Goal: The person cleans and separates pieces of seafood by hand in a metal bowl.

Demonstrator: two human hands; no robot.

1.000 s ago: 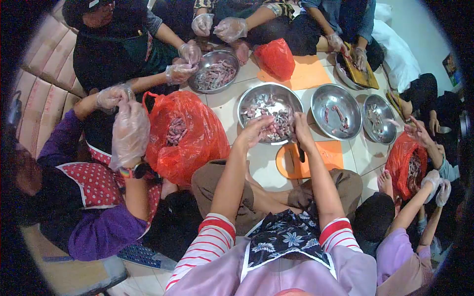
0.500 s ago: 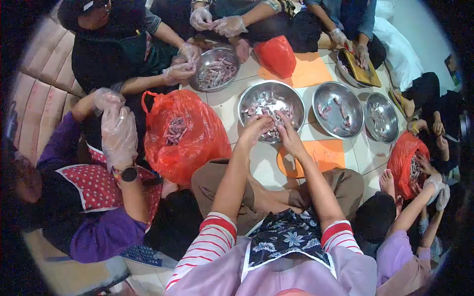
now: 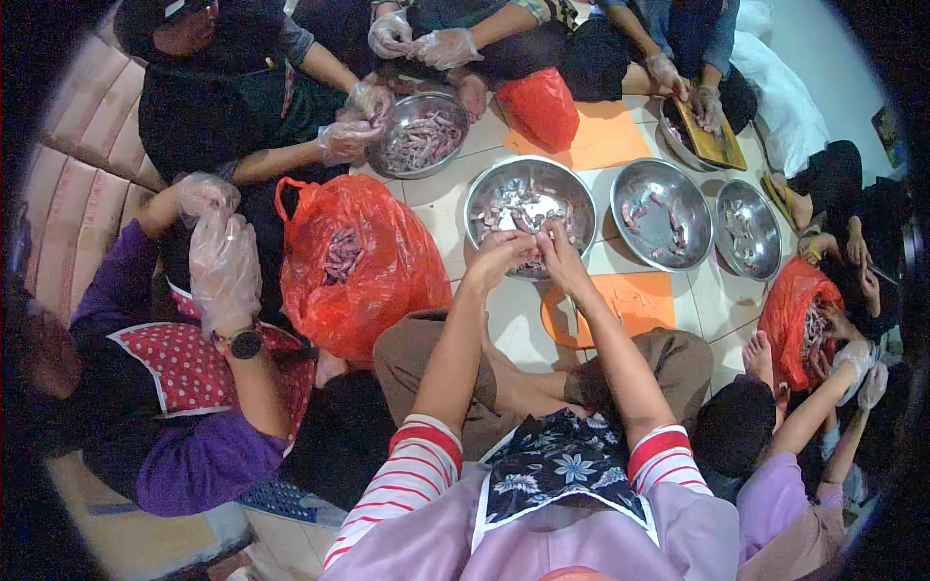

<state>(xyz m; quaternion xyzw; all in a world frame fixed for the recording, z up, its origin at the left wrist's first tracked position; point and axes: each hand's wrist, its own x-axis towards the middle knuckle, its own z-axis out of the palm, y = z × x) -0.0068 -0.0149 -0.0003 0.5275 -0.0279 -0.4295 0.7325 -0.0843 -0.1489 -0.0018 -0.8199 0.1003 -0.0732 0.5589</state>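
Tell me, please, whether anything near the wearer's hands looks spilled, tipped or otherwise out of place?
Nothing stands out. The left hand and right hand meet over the near rim of the steel bowl, which sits level on the tiled floor; its pieces stay inside. The red bag beside it stands open, not spilled.

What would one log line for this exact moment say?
left hand: over steel bowl, fingers bent | right hand: beside it, pinching a small piece | bowl: pinkish pieces | orange mat: under right forearm

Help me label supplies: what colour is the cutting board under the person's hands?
Orange, in the head view: the cutting board lies on the floor beside the steel bowl.
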